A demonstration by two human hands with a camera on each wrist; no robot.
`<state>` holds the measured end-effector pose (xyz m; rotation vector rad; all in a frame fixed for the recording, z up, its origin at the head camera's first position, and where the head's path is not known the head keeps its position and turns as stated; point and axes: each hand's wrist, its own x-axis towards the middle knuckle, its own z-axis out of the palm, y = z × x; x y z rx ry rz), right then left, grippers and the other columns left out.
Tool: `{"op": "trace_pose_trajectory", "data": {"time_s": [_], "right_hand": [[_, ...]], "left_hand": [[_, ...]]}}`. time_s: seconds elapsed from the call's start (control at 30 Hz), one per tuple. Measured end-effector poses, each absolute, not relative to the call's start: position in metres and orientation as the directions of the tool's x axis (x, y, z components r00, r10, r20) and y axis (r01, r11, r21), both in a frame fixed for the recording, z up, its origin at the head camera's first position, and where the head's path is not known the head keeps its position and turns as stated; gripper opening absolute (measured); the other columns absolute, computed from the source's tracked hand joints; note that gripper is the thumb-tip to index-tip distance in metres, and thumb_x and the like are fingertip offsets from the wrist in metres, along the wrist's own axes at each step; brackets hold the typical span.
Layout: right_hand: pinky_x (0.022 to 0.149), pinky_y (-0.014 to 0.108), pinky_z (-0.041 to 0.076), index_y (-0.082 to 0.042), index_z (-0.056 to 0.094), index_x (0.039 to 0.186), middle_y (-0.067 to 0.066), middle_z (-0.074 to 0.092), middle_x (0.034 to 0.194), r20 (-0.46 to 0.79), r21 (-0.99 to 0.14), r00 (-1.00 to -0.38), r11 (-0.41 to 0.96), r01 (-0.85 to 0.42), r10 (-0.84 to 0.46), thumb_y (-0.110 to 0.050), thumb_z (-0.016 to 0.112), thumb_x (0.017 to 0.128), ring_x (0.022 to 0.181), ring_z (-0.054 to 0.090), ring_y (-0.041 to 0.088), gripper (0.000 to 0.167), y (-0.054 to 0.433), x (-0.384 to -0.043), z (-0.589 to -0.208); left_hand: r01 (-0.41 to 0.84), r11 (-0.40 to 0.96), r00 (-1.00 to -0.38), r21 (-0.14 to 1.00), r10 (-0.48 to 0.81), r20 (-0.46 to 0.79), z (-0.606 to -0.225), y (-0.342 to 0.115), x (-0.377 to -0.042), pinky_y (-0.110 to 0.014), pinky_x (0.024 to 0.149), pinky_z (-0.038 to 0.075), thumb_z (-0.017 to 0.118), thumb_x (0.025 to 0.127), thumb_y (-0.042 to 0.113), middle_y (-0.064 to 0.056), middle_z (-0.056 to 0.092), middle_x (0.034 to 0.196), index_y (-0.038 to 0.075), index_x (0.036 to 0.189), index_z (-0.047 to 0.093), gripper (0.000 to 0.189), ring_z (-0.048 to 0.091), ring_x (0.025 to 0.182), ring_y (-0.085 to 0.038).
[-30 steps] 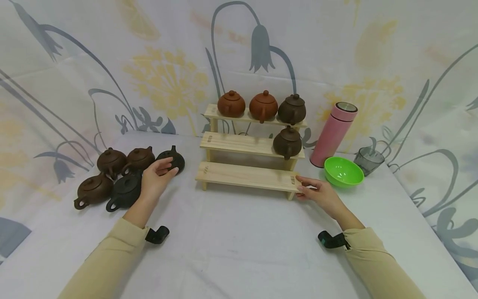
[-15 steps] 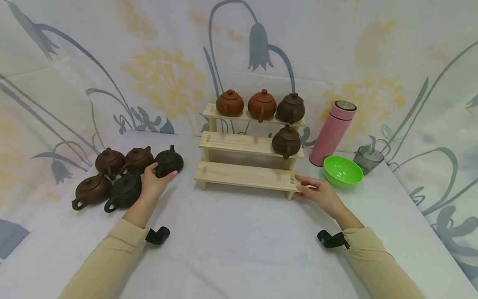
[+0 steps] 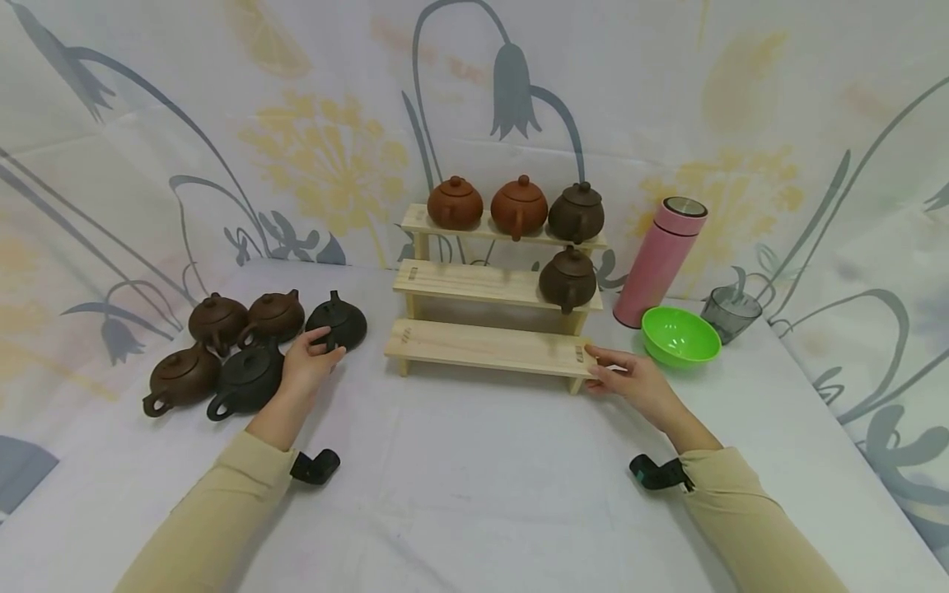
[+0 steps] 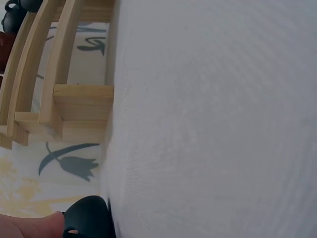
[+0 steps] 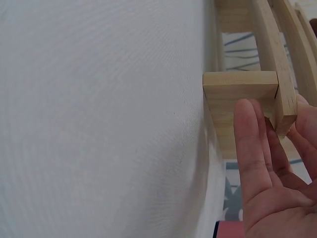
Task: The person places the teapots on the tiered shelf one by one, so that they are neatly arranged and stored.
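Floral sheets cover both the backdrop and the worktop [image 3: 474, 461], so everything sits on soft cloth. Left hand [image 3: 306, 368] has its fingers curled around the black teapot [image 3: 339, 321], which sits on the cloth at the 3 o'clock end of a cluster of five pots, about 9 o'clock from the wooden three-step rack [image 3: 489, 346]. Right hand [image 3: 632, 380] lies with fingers fairly straight against the rack's lowest step at its 3 o'clock end; the right wrist view shows the fingertips [image 5: 250, 129] pressed on the end block rather than wrapped round it.

If you ask me, the trick here is a snug hold on the pot body with a finger near the lid knob, since those lids look loose. I'd lift straight up to clear the brown teapot [image 3: 275, 315] just beside it at 9 o'clock. Keeping the rack braced seems smart: four pots already sit up there, and the middle step has free room at 9 o'clock of the dark brown teapot [image 3: 567, 278].
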<state>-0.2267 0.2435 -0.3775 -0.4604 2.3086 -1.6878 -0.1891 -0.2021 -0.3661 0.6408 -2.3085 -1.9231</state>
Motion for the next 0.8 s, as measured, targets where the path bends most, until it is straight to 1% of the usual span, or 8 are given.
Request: {"op": "trace_pose_trajectory", "data": {"time_s": [0.03, 0.1, 0.2, 0.37, 0.5, 0.63, 0.8], "right_hand": [[0.08, 0.027, 0.051, 0.008, 0.037, 0.137, 0.028, 0.041, 0.117, -0.013, -0.953, -0.921, 0.284, -0.107, -0.39, -0.008, 0.056, 0.094, 0.084, 0.065, 0.013, 0.05, 0.2436, -0.2268, -0.3773], [0.08, 0.026, 0.051, 0.008, 0.037, 0.137, 0.029, 0.042, 0.117, -0.015, -0.952, -0.921, 0.288, -0.106, -0.389, -0.009, 0.056, 0.094, 0.084, 0.065, 0.013, 0.05, 0.2437, -0.2271, -0.3771], [0.08, 0.026, 0.051, 0.008, 0.038, 0.137, 0.029, 0.042, 0.118, -0.013, -0.95, -0.922, 0.291, -0.11, -0.388, -0.009, 0.056, 0.094, 0.083, 0.065, 0.012, 0.05, 0.2439, -0.2277, -0.3775], [0.079, 0.027, 0.051, 0.009, 0.038, 0.137, 0.029, 0.042, 0.117, -0.004, -0.951, -0.919, 0.285, -0.118, -0.394, -0.008, 0.056, 0.094, 0.083, 0.065, 0.013, 0.05, 0.2437, -0.228, -0.3778], [0.079, 0.027, 0.051, 0.01, 0.038, 0.136, 0.029, 0.043, 0.115, 0.0, -0.95, -0.919, 0.287, -0.123, -0.394, -0.008, 0.056, 0.094, 0.083, 0.065, 0.013, 0.049, 0.2437, -0.2281, -0.3779], [0.079, 0.026, 0.051, 0.009, 0.038, 0.136, 0.029, 0.044, 0.115, -0.001, -0.947, -0.919, 0.295, -0.125, -0.394, -0.009, 0.057, 0.094, 0.083, 0.065, 0.013, 0.05, 0.2445, -0.2288, -0.3786], [0.079, 0.026, 0.051, 0.009, 0.038, 0.137, 0.03, 0.045, 0.116, -0.001, -0.948, -0.918, 0.292, -0.125, -0.397, -0.01, 0.057, 0.094, 0.083, 0.065, 0.012, 0.05, 0.2451, -0.2293, -0.3803]], "left_hand": [[-0.271, 0.133, -0.911, 0.953, -0.355, -0.21, -0.3661, -0.2024, -0.1895, -0.019, 0.074, 0.043, 0.056, 0.092, 0.005, -0.015, 0.045, 0.115, 0.0, 0.14, 0.036, 0.052, 0.049, 0.09, -0.012], [-0.28, 0.136, -0.909, 0.95, -0.355, -0.217, -0.3657, -0.2026, -0.1904, -0.018, 0.071, 0.044, 0.057, 0.092, 0.005, -0.011, 0.045, 0.11, 0.001, 0.138, 0.041, 0.049, 0.047, 0.084, -0.009], [-0.3, 0.142, -0.905, 0.944, -0.356, -0.234, -0.3652, -0.2023, -0.1923, -0.019, 0.073, 0.046, 0.06, 0.09, 0.005, -0.008, 0.045, 0.105, 0.003, 0.136, 0.045, 0.048, 0.047, 0.082, -0.009], [-0.302, 0.113, -0.904, 0.947, -0.35, -0.246, -0.3657, -0.2028, -0.1942, -0.021, 0.076, 0.049, 0.062, 0.089, 0.003, -0.005, 0.045, 0.097, 0.005, 0.136, 0.047, 0.05, 0.051, 0.076, -0.006], [-0.297, 0.07, -0.901, 0.952, -0.35, -0.256, -0.3668, -0.2061, -0.1935, -0.019, 0.075, 0.05, 0.062, 0.088, 0.001, -0.004, 0.044, 0.093, 0.005, 0.137, 0.047, 0.051, 0.054, 0.071, -0.003], [-0.291, 0.05, -0.905, 0.955, -0.338, -0.258, -0.3657, -0.2092, -0.1922, -0.019, 0.075, 0.051, 0.062, 0.088, 0.001, -0.005, 0.043, 0.091, 0.004, 0.137, 0.046, 0.052, 0.057, 0.071, -0.003], [-0.278, 0.066, -0.914, 0.958, -0.326, -0.242, -0.359, -0.2074, -0.1887, -0.017, 0.071, 0.05, 0.065, 0.086, 0.002, -0.004, 0.045, 0.089, 0.004, 0.136, 0.048, 0.053, 0.057, 0.069, -0.002]]}}
